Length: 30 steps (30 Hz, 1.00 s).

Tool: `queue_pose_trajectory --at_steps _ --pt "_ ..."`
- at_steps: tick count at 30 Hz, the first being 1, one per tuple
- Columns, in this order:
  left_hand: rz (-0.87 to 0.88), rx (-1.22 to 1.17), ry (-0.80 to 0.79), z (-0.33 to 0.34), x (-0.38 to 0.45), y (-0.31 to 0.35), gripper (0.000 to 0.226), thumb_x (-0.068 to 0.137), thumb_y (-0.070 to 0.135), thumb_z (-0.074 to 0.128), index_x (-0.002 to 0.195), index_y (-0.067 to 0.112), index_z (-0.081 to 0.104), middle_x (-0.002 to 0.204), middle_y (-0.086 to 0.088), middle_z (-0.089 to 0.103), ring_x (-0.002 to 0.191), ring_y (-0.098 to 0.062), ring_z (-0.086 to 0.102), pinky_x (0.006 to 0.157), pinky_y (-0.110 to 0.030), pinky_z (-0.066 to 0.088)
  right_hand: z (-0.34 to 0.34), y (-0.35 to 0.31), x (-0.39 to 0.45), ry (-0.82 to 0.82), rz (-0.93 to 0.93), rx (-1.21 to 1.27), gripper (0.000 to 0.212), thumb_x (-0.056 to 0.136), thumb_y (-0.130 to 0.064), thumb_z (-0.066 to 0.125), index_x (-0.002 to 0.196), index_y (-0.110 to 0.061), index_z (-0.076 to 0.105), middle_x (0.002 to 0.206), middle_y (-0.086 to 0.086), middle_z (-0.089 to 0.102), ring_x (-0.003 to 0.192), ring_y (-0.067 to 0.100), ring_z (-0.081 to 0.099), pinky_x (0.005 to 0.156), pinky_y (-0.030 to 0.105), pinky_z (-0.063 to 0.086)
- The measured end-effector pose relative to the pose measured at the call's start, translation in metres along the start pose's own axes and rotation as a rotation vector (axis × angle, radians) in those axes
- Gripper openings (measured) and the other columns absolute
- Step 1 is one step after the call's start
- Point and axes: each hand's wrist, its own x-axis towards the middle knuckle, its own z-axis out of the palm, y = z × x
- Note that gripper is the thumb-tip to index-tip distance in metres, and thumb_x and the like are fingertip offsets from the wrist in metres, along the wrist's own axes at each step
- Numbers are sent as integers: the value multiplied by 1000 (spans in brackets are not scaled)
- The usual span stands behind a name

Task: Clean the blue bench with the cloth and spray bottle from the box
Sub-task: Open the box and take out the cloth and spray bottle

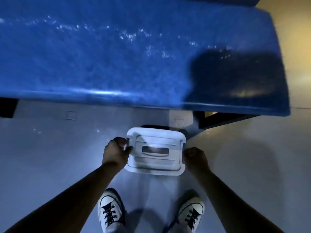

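Two hands, left hand, right hand, lidded box between, sides gripped

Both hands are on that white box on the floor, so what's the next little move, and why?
Probably unlatch and lift the lid. The left hand and right hand grip opposite ends of the closed box, and no cloth or spray bottle is out yet, while the blue bench waits just beyond.

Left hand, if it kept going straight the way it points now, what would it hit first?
The left hand already grips the box at its left side; straight on lies the floor under the blue bench, though depth is unclear.
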Motion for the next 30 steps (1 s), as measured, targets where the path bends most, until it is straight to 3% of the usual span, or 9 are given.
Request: queue_pose_trajectory --at_steps 5,10,12,16,18,20,22,26,30 --pt "-69 -20 63 55 51 -30 41 83 30 79 119 12 66 122 -13 68 110 -34 66 90 -34 51 39 27 70 198 -9 -16 42 96 -37 62 125 -6 63 118 18 67 103 39 67 89 38 54" --pt "-70 -51 253 70 59 -48 25 92 42 67 97 18 71 100 0 78 91 -30 73 79 -30 55 45 54 87 291 -92 -151 44 103 -42 51 90 -9 77 84 17 77 81 37 73 73 33 54" --pt "-76 -30 249 71 58 -48 27 95 43 64 96 18 72 99 0 79 92 -30 72 78 -27 51 47 57 86 308 -149 -206 50 104 -45 47 85 -10 77 78 15 76 75 34 72 66 29 45" --pt "-136 -108 251 69 57 -53 25 96 36 64 108 19 77 108 -3 79 101 -33 72 89 -32 56 46 59 87 268 -158 -231 51 105 -44 39 85 -11 71 77 12 73 73 32 71 68 34 55" --pt "-193 -169 233 69 62 -58 23 99 29 62 107 16 78 100 -3 80 88 -30 71 81 -28 56 41 59 88 180 -127 -207 46 107 -37 38 83 -9 66 72 8 68 66 25 67 58 25 49" --pt "-276 -262 192 73 68 -61 24 99 19 59 83 10 75 66 -2 69 61 -21 58 57 -21 44 35 60 91 76 -56 -106 42 108 -30 42 74 -12 59 64 2 58 56 18 57 47 16 40" --pt "-317 -273 168 77 72 -65 35 99 18 59 65 13 62 65 -7 55 63 -23 46 59 -25 36 32 66 102 22 -6 38 39 104 -23 50 67 -15 58 62 4 58 58 22 56 51 25 43" --pt "-298 -101 200 74 76 -65 33 95 28 63 67 9 66 72 -13 63 71 -32 57 67 -33 44 32 74 99 51 -20 37 21 102 -24 56 94 -14 73 88 10 71 77 24 63 70 33 49" --pt "-175 44 300 69 64 -49 34 93 44 66 87 11 75 88 -12 76 89 -36 70 71 -31 48 38 70 72 327 -121 -19 16 98 -18 63 107 -6 67 106 12 64 85 21 55 76 27 40"
